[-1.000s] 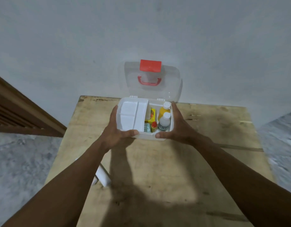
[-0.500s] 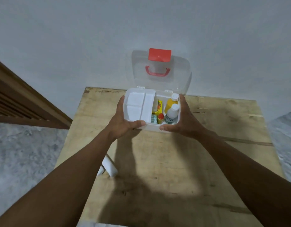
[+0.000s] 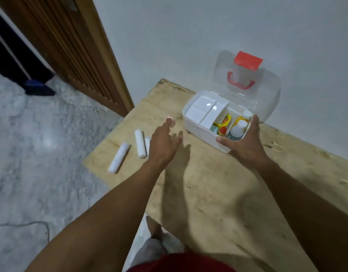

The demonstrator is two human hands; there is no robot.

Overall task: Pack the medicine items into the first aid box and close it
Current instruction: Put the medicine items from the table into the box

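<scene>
On the tabletop (image 3: pixel 208 193), three white rolls (image 3: pixel 140 143) lie beside the open box (image 3: pixel 196 124) holding two bottles (image 3: pixel 237 130); left hand (image 3: pixel 163 146) hovers, fingers (image 3: pixel 167 125) spread wide, right hand (image 3: pixel 245 144) grips the box.

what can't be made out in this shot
Head view only.
third white roll: mostly behind the left hand
small shiny thing at that hand's fingertip: blurred, unidentifiable
white bottle label: too small and blurred to read
first aid box space under its white tray: hidden by the tray
</scene>
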